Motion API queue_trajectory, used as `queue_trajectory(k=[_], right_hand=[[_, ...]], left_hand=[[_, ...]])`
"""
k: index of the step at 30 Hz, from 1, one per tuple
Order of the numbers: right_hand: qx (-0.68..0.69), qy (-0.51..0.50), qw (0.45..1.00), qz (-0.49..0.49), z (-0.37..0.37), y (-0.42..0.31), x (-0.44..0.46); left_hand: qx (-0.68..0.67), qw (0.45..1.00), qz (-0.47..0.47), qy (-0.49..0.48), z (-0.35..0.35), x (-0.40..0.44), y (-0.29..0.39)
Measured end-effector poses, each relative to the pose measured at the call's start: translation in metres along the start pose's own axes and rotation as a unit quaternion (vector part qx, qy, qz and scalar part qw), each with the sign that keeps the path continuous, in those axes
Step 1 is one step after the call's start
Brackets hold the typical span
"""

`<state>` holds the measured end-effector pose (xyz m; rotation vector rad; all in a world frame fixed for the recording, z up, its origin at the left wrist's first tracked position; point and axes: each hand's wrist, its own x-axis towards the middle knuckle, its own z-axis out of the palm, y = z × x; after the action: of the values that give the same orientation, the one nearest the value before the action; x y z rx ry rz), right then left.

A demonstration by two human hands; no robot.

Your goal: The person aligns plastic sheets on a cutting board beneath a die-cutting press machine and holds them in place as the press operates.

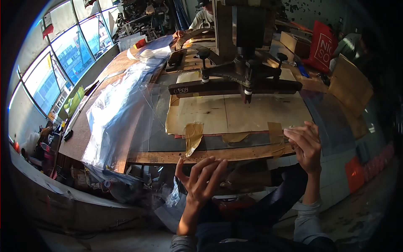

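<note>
My left hand (202, 178) is raised just off the table's front edge, fingers apart and curved, with nothing in it. To the right, my right hand (305, 145) hovers near the corner of a pale board (201, 111), its fingers bent and spread, also empty. Brown tape (194, 136) hangs over the board's front edge near my left hand. Another tape strip (276, 136) lies beside my right hand. Across the board stretches a dark metal bar (235, 87) under a black press head (248, 69).
Clear plastic sheets (113, 113) cover the table's left side. A person (203, 19) sits across the table. At the right are a red bag (321, 47), a cardboard piece (350, 86) and a transparent sheet (331, 122). Windows (69, 50) line the left wall.
</note>
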<state>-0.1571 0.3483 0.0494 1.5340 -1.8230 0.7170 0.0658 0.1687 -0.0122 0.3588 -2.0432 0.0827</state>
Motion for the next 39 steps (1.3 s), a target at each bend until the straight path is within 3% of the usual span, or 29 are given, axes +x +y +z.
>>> queue_trajectory(k=[3,5,8,10,11,14,16,18,21,25,28,29,31,39], right_hand=[[0.041,-0.069,0.997,-0.008,-0.039,-0.023,-0.001],[0.082,-0.194,0.978,0.003,-0.066,-0.043,-0.008],[0.263,-0.413,0.868,-0.078,-0.082,-0.04,-0.018],[0.318,-0.409,0.852,-0.079,-0.071,-0.02,-0.011],[0.291,-0.369,0.882,-0.026,-0.058,-0.008,-0.005],[0.17,-0.234,0.947,0.137,0.01,0.047,0.002],[0.081,-0.19,0.967,0.147,0.047,0.085,0.0],[0.095,-0.229,0.954,0.169,0.062,0.102,0.001],[0.154,-0.253,0.934,0.201,0.061,0.11,0.003],[0.266,-0.224,0.906,0.241,0.053,0.118,0.002],[0.479,-0.15,0.774,0.386,0.033,0.107,0.017],[0.447,-0.102,0.807,0.371,0.033,0.105,0.021],[0.442,-0.06,0.817,0.365,0.025,0.099,0.033],[0.482,-0.009,0.812,0.329,0.022,0.07,0.056]], left_hand=[[-0.026,0.999,-0.009,-0.033,-0.045,-0.003,0.01],[-0.078,0.996,-0.012,-0.036,-0.065,-0.021,0.005],[-0.243,0.965,-0.094,-0.026,-0.08,-0.036,-0.008],[-0.211,0.963,-0.166,-0.031,-0.068,-0.025,-0.017],[-0.163,0.969,-0.174,-0.06,-0.057,-0.015,-0.026],[-0.068,0.98,-0.128,-0.136,-0.013,0.016,-0.061],[-0.023,0.973,-0.12,-0.194,0.02,0.038,-0.077],[0.056,0.961,-0.119,-0.244,0.048,0.05,-0.085],[0.066,0.952,-0.068,-0.29,0.058,0.052,-0.086],[-0.118,0.944,-0.16,-0.264,0.062,0.053,-0.085],[-0.278,0.9,-0.261,-0.213,0.065,0.052,-0.086],[-0.334,0.877,-0.293,-0.181,0.066,0.054,-0.083],[-0.407,0.82,-0.374,-0.15,0.054,0.073,-0.07],[-0.384,0.844,-0.375,-0.007,0.021,0.081,-0.073]])
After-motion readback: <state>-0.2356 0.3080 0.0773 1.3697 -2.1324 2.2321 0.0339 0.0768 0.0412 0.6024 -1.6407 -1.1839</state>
